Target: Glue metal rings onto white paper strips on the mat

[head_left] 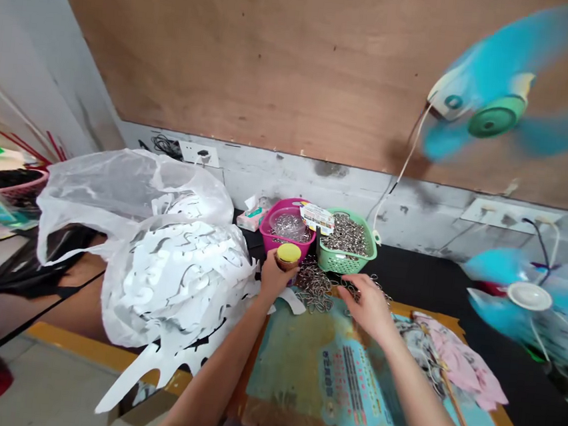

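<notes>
My left hand (pixel 273 280) is wrapped round a small jar with a yellow lid (pixel 289 254), held just in front of a pink basket (pixel 268 229). My right hand (pixel 368 305) lies palm down with fingers spread over a pile of metal rings (pixel 317 288) on a printed teal mat (pixel 314 366). A green basket (pixel 347 262) full of metal rings stands behind the pile, beside the pink one.
A clear bag of white paper cut-outs (pixel 177 283) bulges at the left. Pink cloth (pixel 455 357) lies on the mat's right. Two blue fans (pixel 494 113) (pixel 527 297) spin at the right. A tissue box (pixel 251 218) sits by the wall.
</notes>
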